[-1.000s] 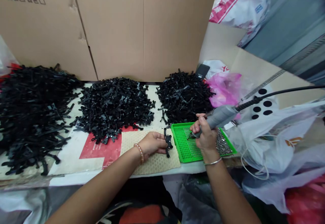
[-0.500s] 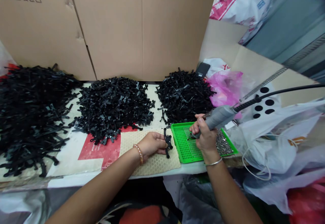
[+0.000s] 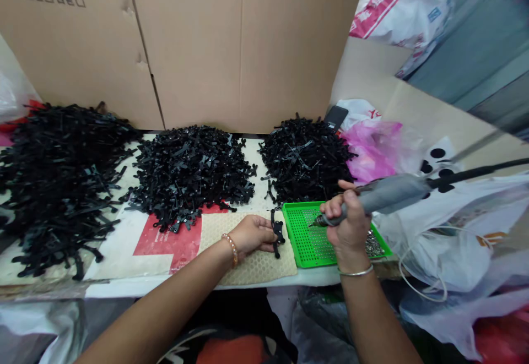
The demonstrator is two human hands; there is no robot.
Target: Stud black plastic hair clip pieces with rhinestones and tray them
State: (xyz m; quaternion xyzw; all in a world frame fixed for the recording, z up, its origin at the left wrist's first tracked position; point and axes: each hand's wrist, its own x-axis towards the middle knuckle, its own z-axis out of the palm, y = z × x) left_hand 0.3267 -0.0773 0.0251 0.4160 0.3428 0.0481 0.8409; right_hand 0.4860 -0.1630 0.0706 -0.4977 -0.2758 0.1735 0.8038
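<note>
My left hand (image 3: 255,235) pinches a small black plastic part (image 3: 278,233) at the right side of a beige textured mat (image 3: 248,269). Arms stick out from that part toward the back and the front. My right hand (image 3: 349,226) is wrapped round a grey electric screwdriver (image 3: 384,194), with its cable running off to the right. The screwdriver's tip points left and down, over a green perforated tray (image 3: 303,243). Small metal screws (image 3: 374,244) lie heaped in the tray's right end, partly behind my right wrist. Whether a screw sits on the tip is too small to tell.
Three heaps of black parts stand along the table: a left heap (image 3: 61,182), a middle heap (image 3: 194,171) and a right heap (image 3: 308,160). Behind them rises a cardboard wall (image 3: 198,50). A phone (image 3: 335,117), a pink bag (image 3: 374,149) and white plastic bags (image 3: 438,254) crowd the right.
My right hand has tilted the screwdriver flatter, shifting it right, and its tip shows more clearly over the tray. The left hand still holds the black part on the mat. The whole view has shifted slightly.
</note>
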